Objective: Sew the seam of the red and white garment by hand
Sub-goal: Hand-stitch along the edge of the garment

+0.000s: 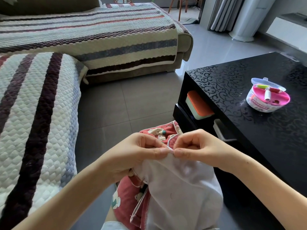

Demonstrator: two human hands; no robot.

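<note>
The garment [179, 188] lies nearest me; left hand [141, 150] pinches its seam edge [168, 142], right hand [197, 146] pinches just beside it, thumbs tip to tip.

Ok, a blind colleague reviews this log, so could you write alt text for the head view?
A person's left hand and right hand pinch the white-piped edge of a red and white garment, fingertips meeting. An open pink sewing kit sits on a black table at right; a striped sofa lies left.
</note>
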